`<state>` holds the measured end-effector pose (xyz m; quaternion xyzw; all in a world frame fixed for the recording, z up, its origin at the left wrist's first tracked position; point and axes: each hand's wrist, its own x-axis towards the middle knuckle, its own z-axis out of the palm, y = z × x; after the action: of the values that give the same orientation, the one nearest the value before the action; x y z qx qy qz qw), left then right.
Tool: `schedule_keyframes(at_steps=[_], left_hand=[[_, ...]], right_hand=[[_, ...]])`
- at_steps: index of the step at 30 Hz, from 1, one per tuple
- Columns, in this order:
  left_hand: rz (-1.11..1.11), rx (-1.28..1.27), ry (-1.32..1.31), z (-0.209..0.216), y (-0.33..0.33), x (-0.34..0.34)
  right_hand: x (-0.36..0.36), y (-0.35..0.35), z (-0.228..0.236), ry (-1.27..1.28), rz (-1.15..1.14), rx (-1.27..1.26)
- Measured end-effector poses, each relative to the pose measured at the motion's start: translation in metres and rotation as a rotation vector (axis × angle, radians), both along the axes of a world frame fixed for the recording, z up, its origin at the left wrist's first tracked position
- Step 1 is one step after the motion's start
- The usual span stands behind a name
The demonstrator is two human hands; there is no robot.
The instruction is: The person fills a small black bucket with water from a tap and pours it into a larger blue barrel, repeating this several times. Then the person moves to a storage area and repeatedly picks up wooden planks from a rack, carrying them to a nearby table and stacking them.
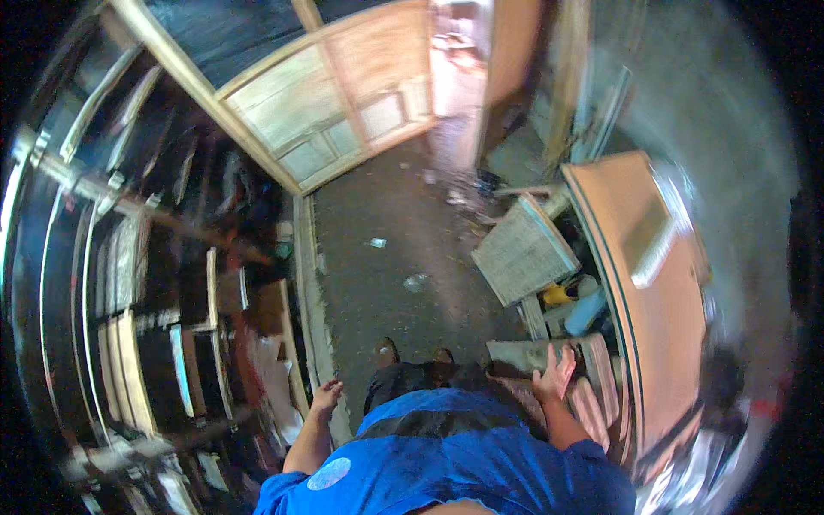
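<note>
My right hand [556, 371] hangs over the stacked boards [592, 386] at my right, its fingers spread and nothing in them; whether it touches the boards I cannot tell. Low at my left side, beside the slatted rack [197, 343], is my left hand [326, 398]. Its fingers are slightly bent and apart, with no object visible in them. Just beyond my right hand lie a light blue bottle-like thing [585, 312] and something yellow [560, 294], beside a tilted pale panel [527, 251].
A large orange-brown wooden panel [657, 318] with a dark edge stands along the right. Far ahead, a wooden-framed partition [330, 94] meets a bright doorway [459, 94]. Small litter [378, 243] and debris [468, 193] lie on the dark floor [369, 292]. A low ledge [307, 283] runs along the left.
</note>
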<state>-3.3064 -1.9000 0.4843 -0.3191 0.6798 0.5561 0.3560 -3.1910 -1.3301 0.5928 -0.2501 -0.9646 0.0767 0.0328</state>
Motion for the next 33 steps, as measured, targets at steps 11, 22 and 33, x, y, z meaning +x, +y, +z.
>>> schedule_keyframes(at_steps=[11, 22, 33], left_hand=[[0.773, -0.178, 0.421, 0.073, -0.117, -0.021], [1.651, 0.338, 0.967, 0.175, -0.320, -0.042], [1.755, 0.712, 1.362, 0.158, -0.447, -0.131]], right_hand=[[-0.125, 0.001, -0.022, -0.222, -0.159, -0.254], [-0.251, -0.104, -0.063, -0.224, -0.099, -0.594], [-0.275, -0.102, -0.082, -0.340, 0.034, -0.670]])
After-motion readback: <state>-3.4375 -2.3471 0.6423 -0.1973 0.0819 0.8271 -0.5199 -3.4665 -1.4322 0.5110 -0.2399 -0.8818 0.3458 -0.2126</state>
